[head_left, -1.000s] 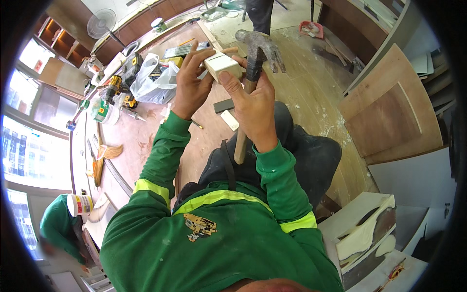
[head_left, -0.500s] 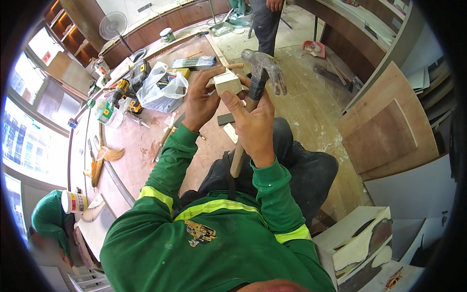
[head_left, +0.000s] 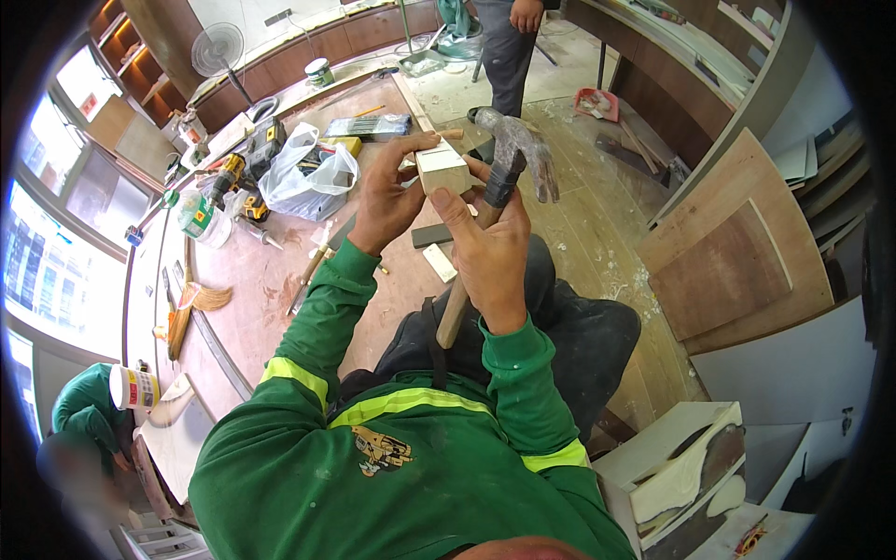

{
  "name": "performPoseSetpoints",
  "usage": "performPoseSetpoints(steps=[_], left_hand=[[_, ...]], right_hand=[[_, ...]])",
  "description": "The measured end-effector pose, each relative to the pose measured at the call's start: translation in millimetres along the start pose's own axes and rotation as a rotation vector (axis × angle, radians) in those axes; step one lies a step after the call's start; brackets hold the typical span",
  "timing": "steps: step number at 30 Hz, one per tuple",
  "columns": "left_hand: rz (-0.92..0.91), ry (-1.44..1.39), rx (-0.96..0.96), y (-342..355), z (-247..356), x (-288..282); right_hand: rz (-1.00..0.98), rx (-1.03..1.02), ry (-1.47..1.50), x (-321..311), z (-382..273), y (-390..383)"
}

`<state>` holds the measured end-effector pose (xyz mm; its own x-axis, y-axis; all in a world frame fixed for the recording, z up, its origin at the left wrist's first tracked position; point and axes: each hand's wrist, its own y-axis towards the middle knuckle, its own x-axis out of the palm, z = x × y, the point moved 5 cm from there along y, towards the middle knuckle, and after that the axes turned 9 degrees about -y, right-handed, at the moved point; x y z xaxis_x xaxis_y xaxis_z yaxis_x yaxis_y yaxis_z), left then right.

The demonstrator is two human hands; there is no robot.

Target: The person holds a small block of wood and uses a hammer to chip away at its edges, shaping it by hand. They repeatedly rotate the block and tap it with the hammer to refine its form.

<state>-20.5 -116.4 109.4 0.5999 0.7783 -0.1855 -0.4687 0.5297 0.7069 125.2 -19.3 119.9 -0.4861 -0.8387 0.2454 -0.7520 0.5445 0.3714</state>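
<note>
Wooden block [head_left: 442, 175]: pale and squarish, raised in front of me between my 2 hands, near the right edge of the desk [head_left: 257, 271].
Left hand [head_left: 388, 198]: fingers curled around the block's left side, gripping it; a thin wooden rod [head_left: 450, 134] sticks out just beyond them. I cannot tell whether it is joined to the block.
Right hand [head_left: 491, 245]: thumb pressed to the block's near face, fingers wrapped around a hammer [head_left: 505, 180], so it holds both.
Hammer position: claw head beyond my right hand, apart from the block; wooden handle slanting down toward my lap.
On the desk: nearest me, a dark grey bar [head_left: 430, 237] and a pale strip [head_left: 440, 264]; farther left, a white plastic bag [head_left: 313, 187] and a yellow-and-black drill [head_left: 228, 177].
Steady holding: I judge the left hand should carry the block, the right thumb only bracing it, with the hammer's head pointing outward, clear of my fingers.
</note>
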Motion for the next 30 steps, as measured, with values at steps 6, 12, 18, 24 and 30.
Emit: performPoseSetpoints(steps=[6,12,18,24,30], left_hand=[[0.015,-0.055,0.003,3,-1,3],[-0.001,-0.052,0.001,4,-1,3],[-0.008,-0.038,0.055,4,2,6],[-0.036,0.075,0.146,7,15,12],[-0.096,0.045,-0.040,-21,-26,37]], right_hand=[[0.016,-0.037,0.040,-1,2,1],[0.011,0.023,0.043,-4,-4,-2],[0.007,0.024,0.019,-5,-7,-2],[0.032,0.003,0.030,-10,-3,-2],[0.088,0.025,-0.050,-33,-2,-5]])
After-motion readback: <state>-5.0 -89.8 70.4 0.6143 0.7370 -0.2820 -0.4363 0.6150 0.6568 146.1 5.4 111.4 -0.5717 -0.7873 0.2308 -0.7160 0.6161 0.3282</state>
